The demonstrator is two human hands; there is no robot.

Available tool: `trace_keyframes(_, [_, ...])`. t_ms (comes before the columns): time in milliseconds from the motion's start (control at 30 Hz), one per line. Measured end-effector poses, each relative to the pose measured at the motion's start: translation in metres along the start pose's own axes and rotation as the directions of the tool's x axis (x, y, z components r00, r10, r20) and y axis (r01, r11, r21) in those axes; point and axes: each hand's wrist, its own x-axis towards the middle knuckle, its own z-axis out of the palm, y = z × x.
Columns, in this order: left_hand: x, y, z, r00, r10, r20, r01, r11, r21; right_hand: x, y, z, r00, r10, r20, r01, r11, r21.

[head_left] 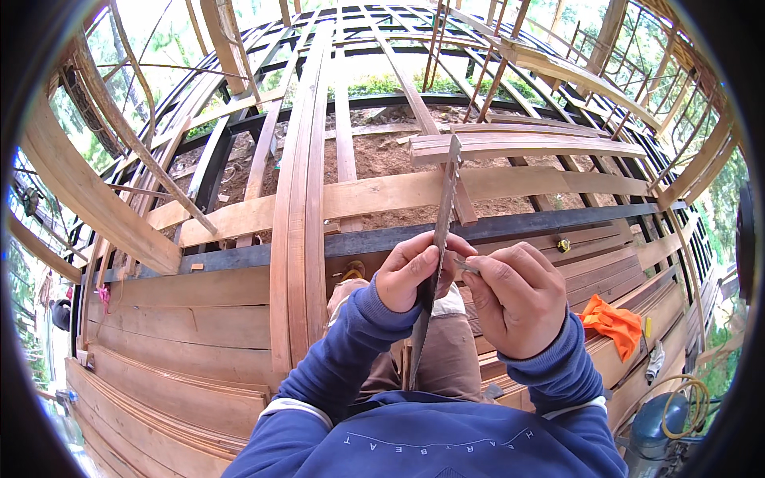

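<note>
A long toothed saw blade (444, 209) stands nearly upright in front of my body, its toothed edge toward the right. My left hand (404, 275) is closed around the middle of the blade, with its thumb on the blade's flat side. The lower end of the saw runs down between my thighs, where any handle is hidden. My right hand (516, 296) pinches a small, thin grey metal piece (464, 266) between thumb and forefinger. That piece points at the blade's teeth, next to my left fingertips; I cannot tell whether it is touching them.
Long planks (299, 183) cross an open black frame (370, 239) over bare soil. More boards (530, 145) lie stacked ahead. At right are a yellow-black tape measure (563, 245), an orange cloth (613, 325), a glove (655, 362) and a tank (660, 422) with a yellow hose.
</note>
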Motion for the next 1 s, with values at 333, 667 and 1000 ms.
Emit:
trace_keyframes(333, [-0.0025, 0.0038, -0.0007, 0.999, -0.008, -0.036, 0.008, 1.0, -0.004, 0.0004, -0.0005, 0.007, 1.0, -0.016, -0.023, 0.017, 0.999, 0.038])
trace_keyframes(667, [-0.0047, 0.0028, -0.0051, 1.0, -0.021, -0.015, 0.02, 0.998, -0.057, -0.0011, -0.0002, 0.0091, 1.0, -0.013, -0.004, 0.013, 0.999, 0.047])
trace_keyframes(1000, [-0.0025, 0.0017, -0.0027, 0.994, -0.052, -0.092, 0.058, 0.996, 0.061, -0.0013, -0.0013, 0.0081, 1.0, -0.023, 0.017, 0.022, 0.999, 0.042])
